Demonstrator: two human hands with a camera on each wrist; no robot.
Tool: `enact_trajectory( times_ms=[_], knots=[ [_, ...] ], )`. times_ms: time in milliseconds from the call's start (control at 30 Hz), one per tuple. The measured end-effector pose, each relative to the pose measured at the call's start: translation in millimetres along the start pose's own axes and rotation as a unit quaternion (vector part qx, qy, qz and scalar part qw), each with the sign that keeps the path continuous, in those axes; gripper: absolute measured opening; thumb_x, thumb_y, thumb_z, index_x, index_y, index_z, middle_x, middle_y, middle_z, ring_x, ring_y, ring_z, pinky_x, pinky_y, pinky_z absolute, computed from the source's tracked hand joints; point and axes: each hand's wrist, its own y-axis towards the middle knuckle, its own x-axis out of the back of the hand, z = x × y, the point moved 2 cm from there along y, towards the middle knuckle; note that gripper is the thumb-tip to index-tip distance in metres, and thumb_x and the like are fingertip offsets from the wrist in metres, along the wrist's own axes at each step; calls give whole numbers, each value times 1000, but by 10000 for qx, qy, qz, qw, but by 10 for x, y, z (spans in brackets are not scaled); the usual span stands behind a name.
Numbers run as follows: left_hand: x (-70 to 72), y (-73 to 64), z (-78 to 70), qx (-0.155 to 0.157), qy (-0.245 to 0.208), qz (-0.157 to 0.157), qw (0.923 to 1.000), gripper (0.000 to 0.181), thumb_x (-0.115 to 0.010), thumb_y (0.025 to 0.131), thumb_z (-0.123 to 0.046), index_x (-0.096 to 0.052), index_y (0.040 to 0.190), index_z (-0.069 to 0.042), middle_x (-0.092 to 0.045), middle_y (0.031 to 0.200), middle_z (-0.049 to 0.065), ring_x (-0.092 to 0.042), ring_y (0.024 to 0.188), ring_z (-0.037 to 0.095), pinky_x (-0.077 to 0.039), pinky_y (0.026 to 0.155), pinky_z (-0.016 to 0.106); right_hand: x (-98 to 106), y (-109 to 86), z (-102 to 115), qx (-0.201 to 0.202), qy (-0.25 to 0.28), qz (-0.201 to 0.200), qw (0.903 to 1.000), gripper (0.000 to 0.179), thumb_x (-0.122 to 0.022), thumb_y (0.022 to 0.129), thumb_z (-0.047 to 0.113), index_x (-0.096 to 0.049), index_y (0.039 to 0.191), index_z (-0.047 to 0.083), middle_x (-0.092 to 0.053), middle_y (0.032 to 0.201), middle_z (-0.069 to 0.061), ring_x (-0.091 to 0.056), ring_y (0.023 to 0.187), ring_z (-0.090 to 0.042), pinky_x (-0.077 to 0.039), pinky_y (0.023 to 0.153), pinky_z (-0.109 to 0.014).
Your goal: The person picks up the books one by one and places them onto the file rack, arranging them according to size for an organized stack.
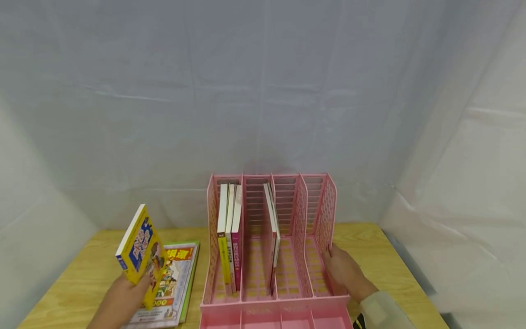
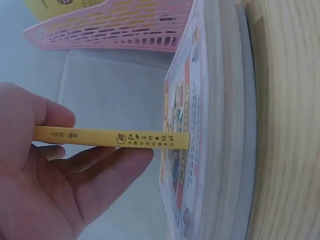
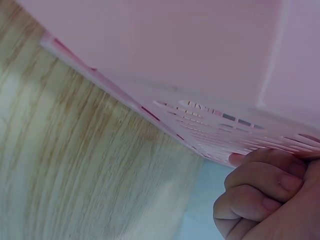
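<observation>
My left hand (image 1: 123, 297) grips a thin yellow book (image 1: 141, 251), held upright above a stack of books (image 1: 181, 269) at the table's left. In the left wrist view, the thumb lies on one side of the book's yellow spine (image 2: 110, 138) and the fingers on the other; the spine's end is close to the top book. A pink desktop file rack (image 1: 330, 214) stands mid-table. At its right side wall is my right hand (image 1: 347, 270), holding the wall's front edge with curled fingers (image 3: 250, 202). The right thumb is mostly hidden.
Three books (image 1: 230, 242) stand in the rack's leftmost compartment. A couple of thin books (image 1: 270, 228) lean near the middle divider. Shallow pink trays (image 1: 260, 317) line the rack's front. Pale sheeting (image 1: 255, 114) hangs behind the wooden table (image 1: 365, 237) and at both sides.
</observation>
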Motion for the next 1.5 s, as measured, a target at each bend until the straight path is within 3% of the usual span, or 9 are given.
enact_trajectory(
  times_ms=[167, 300, 400, 500, 733, 1000, 1167, 1333, 1500],
  knots=[
    [-26, -12, -28, 12, 74, -43, 10000, 86, -31, 108, -61, -23, 157, 10, -67, 112, 17, -68, 87, 20, -58, 72, 41, -2, -5, 1, -53, 151, 29, 9999, 51, -36, 112, 28, -45, 152, -2, -69, 108, -14, -57, 79, -21, -49, 69, -40],
    [-18, 16, -41, -305, 473, -33, 9984, 79, -30, 111, -52, -22, 156, 13, -61, 125, 32, -67, 95, 26, -58, 77, 46, 10, -14, 15, -78, 390, 147, 9991, 52, -35, 112, 28, -40, 153, -4, -60, 86, -9, -51, 68, -22, -44, 59, -37],
    [-6, 47, -52, -521, 816, -21, 9953, 73, -32, 113, -43, -21, 155, 15, -48, 139, 41, -65, 106, 35, -57, 85, 55, 31, -22, 24, -40, 358, 108, 9993, 52, -36, 112, 26, -41, 152, -6, -60, 86, -10, -53, 71, -22, -49, 66, -41],
    [1, 70, -52, -468, 884, -15, 9950, 70, -34, 112, -40, -22, 155, 15, -47, 140, 41, -64, 111, 39, -55, 91, 60, 43, -14, 28, 25, 253, 1, 9997, 50, -36, 112, 26, -44, 150, -7, -63, 91, -10, -56, 77, -22, -51, 77, -46],
    [20, 71, 32, -131, 232, 66, 9996, 63, -35, 111, -28, -18, 152, 17, -53, 131, 39, -67, 105, 34, -59, 87, 51, 34, 10, 5, 95, 185, -152, 9997, 48, -37, 112, 26, -49, 147, -4, -69, 111, -19, -60, 86, -24, -51, 91, -56],
    [-3, 39, 45, -5, -136, 138, 9998, 66, -32, 112, -32, -13, 156, 15, -48, 138, 41, -66, 111, 38, -60, 87, 50, 42, -24, 0, 117, 234, -176, 9995, 47, -38, 111, 25, -51, 145, -5, -69, 115, -21, -62, 93, -27, -50, 95, -58],
    [-22, 45, 14, 23, -9, 118, 9999, 65, -33, 112, -31, -15, 156, 14, -48, 140, 39, -63, 115, 40, -54, 93, 57, 45, -33, -16, 129, 394, -185, 9990, 49, -37, 112, 26, -48, 148, -6, -65, 130, -27, -64, 107, -33, -46, 103, -62],
    [-37, 33, 28, -35, 239, 65, 9997, 66, -32, 112, -33, -18, 155, 16, -48, 140, 40, -63, 114, 41, -53, 93, 60, 24, -27, -33, 155, 323, -227, 9991, 47, -38, 112, 25, -52, 145, -5, -69, 118, -22, -63, 97, -30, -49, 98, -61],
    [-61, 27, 41, -109, 533, 11, 9985, 71, -29, 112, -39, -16, 156, 16, -41, 146, 42, -58, 120, 48, -50, 97, 66, 12, -28, -34, 90, 296, -213, 9993, 46, -38, 112, 26, -54, 143, -4, -69, 114, -20, -63, 99, -30, -48, 99, -61]
  ],
)
